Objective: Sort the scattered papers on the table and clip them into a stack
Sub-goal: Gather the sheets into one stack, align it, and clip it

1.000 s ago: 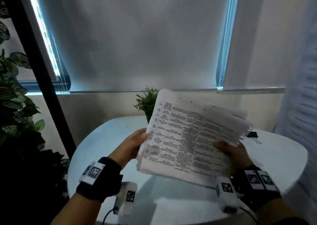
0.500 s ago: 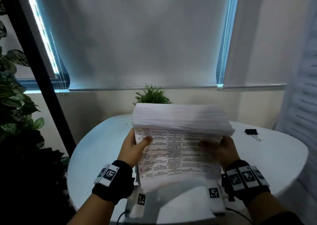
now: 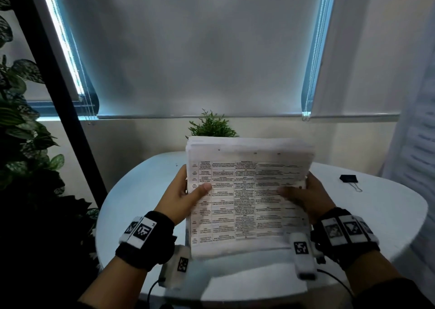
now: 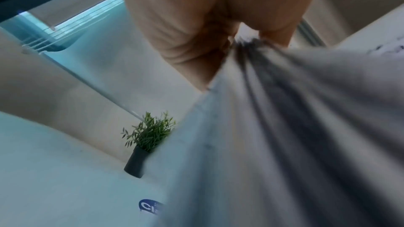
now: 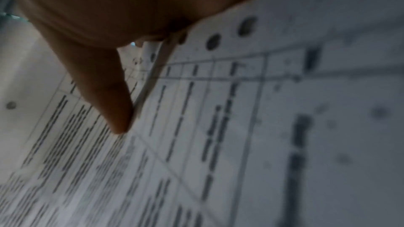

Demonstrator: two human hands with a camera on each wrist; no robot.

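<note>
A thick stack of printed papers (image 3: 247, 200) with tables of text stands almost upright above the white round table (image 3: 376, 219), its lower edge near the tabletop. My left hand (image 3: 186, 193) grips the stack's left edge, thumb on the front sheet. My right hand (image 3: 303, 193) grips the right edge the same way. In the left wrist view the fingers (image 4: 174, 32) pinch the blurred sheet edges (image 4: 284, 127). The right wrist view shows my thumb (image 5: 109, 92) pressed on the printed page (image 5: 218, 144). A black binder clip (image 3: 348, 179) lies on the table to the right.
A small potted green plant (image 3: 211, 126) stands at the table's far edge behind the stack, also visible as a plant (image 4: 148, 135) in a dark pot. Leafy plants (image 3: 21, 132) and a black post (image 3: 54, 73) are at the left. A blind covers the window behind.
The stack was tilted and fanned out to the right; both hands have squared it, turned it straight and brought it upright in front of me, lower toward the table.
</note>
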